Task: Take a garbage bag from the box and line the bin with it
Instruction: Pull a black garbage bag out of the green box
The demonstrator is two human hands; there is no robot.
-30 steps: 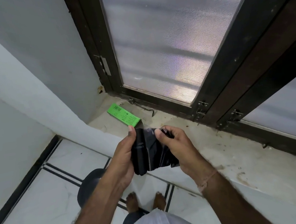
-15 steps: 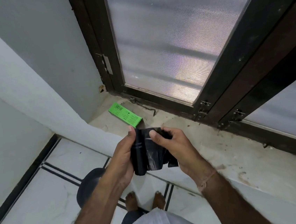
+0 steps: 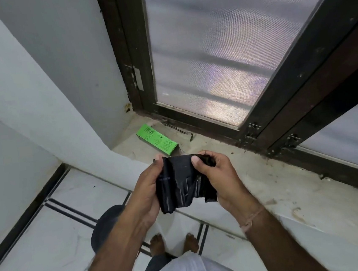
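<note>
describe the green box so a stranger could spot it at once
Start at the dark-framed mesh window and drop to the pale stone sill under it. The box lies flat at the sill's left end, beside a thin black latch hook. It is the only bright green thing there, with a barcode printed on top.

box [image 3: 157, 141] on sill [image 3: 267, 183], bin [image 3: 105, 227] below

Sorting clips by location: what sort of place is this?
Likely a room in a home, at a window: a stained stone sill below a mesh screen in dark frames, a white tiled floor, a dark bin.
</note>
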